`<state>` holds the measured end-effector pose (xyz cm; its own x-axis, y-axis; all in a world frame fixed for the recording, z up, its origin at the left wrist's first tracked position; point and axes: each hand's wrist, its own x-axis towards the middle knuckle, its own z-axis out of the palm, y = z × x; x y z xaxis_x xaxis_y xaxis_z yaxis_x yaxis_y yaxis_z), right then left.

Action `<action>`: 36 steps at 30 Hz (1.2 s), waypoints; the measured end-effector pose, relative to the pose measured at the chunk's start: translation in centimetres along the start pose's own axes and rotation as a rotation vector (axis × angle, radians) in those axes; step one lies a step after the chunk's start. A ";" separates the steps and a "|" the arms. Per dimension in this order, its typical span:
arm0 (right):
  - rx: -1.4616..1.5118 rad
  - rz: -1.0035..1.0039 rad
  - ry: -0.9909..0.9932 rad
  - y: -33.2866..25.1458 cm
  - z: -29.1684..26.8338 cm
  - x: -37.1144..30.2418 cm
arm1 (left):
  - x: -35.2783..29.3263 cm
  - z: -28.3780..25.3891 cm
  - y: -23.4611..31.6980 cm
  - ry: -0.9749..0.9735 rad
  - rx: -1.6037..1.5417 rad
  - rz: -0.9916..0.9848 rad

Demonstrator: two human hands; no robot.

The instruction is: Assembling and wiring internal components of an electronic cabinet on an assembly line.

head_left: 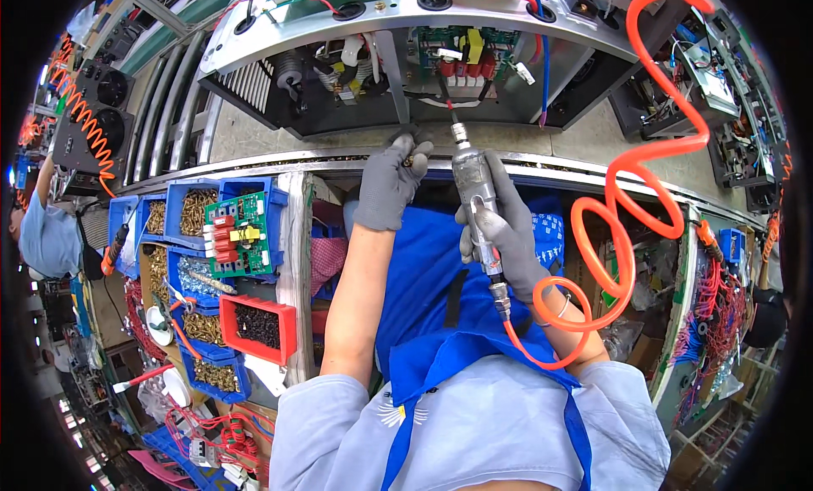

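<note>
1. Assembly looks partway, we judge: a green circuit board with red and yellow components (471,55) sits inside the black metal cabinet (392,76); its fastening we cannot confirm.
2. Our grey-gloved right hand (508,220) grips a silver cylindrical driver (472,176); our grey-gloved left hand (391,182) curls (contents unclear) near the cabinet's lower edge.
3. Uninstalled: a similar green board (237,234), at the blue plastic bins' (277,205) right edge.

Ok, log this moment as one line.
left hand: curled, contents unclear | right hand: gripping power screwdriver | bit: pointed into open chassis | orange hose: coiled, attached to power screwdriver
</note>
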<state>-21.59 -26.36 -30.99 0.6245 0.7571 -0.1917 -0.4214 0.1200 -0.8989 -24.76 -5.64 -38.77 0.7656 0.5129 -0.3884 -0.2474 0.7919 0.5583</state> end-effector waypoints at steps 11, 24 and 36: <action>0.097 -0.060 -0.011 1.5 0.9 0.4 | 0.3 0.0 -0.6 -0.043 0.027 -0.055; 0.117 0.025 0.047 1.4 1.2 0.8 | 0.7 -1.0 -0.8 -0.073 0.022 -0.084; 0.163 -0.077 0.038 2.2 3.3 1.1 | 1.1 -1.1 -0.6 -0.150 0.019 -0.060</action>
<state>-23.98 -23.13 -31.92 0.6821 0.7172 -0.1425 -0.4708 0.2817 -0.8360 -24.44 -5.15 -40.37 0.8588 0.4089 -0.3085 -0.1885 0.8123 0.5519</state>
